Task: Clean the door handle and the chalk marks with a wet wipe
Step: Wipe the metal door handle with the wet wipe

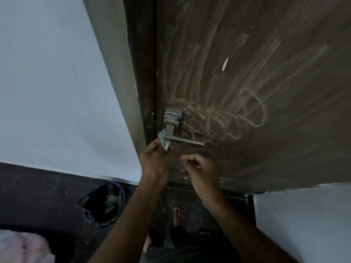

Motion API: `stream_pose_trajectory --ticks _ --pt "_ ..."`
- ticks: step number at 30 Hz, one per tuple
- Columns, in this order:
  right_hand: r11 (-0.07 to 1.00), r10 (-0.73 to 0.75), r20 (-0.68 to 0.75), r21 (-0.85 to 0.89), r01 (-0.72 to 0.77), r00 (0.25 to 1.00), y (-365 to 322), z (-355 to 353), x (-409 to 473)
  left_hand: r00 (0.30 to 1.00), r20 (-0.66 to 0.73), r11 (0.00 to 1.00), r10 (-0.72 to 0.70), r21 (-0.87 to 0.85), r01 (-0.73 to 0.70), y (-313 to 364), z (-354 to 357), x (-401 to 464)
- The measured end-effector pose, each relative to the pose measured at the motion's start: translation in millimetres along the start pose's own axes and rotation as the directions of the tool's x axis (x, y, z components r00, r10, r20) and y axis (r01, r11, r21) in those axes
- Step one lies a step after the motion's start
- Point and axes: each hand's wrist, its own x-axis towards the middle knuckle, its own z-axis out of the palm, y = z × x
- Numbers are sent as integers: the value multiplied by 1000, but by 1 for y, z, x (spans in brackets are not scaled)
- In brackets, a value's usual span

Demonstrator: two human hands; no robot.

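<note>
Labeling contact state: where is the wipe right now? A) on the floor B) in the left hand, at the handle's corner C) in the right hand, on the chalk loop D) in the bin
B: the left hand pinches the crumpled wet wipe against the door handle at its corner; the right hand holds nothing.

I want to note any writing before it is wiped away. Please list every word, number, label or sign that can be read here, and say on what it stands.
None can be read.
Chalk marks on the door: loops and scribbles, no clear letter or number.
Door handle: no brand visible.
Wet wipe in the left hand: no print visible.
Bin on the floor: no label visible.
</note>
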Motion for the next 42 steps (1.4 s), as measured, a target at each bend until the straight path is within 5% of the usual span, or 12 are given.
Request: stream_pose_trajectory --ticks 8,17,23,25,30,33,38,42 --pt "1000 7 -44 -23 -8 999 -3 -4 1 999 12 999 -46 -3 47 -13 0 -14" --pt "994 107 -229 45 -100 968 5 -17 5 995 93 982 -45 187 27 -33 33 -28" --pt "985 102 -324 166 -50 940 4 -30 4 1000 7 998 -23 -50 23 -14 12 -18" --pt "986 103 -327 161 -52 940 2 -29 4 999 22 999 -31 -14 32 -15 16 -18" --pt "997 31 -311 83 -6 950 -1 -22 2 994 70 984 -88 162 75 -32 38 -35" --pt "997 -6 -317 69 30 948 -3 -23 2 989 98 986 -111 132 98 -34 37 -38" --pt "996 -41 -322 66 66 946 -7 -22 -1 991 -60 993 -116 -16 116 -23 33 -32" --pt "975 -207 -358 -3 220 910 -14 -18 -7 994 38 989 -103 115 98 -22 40 -44"
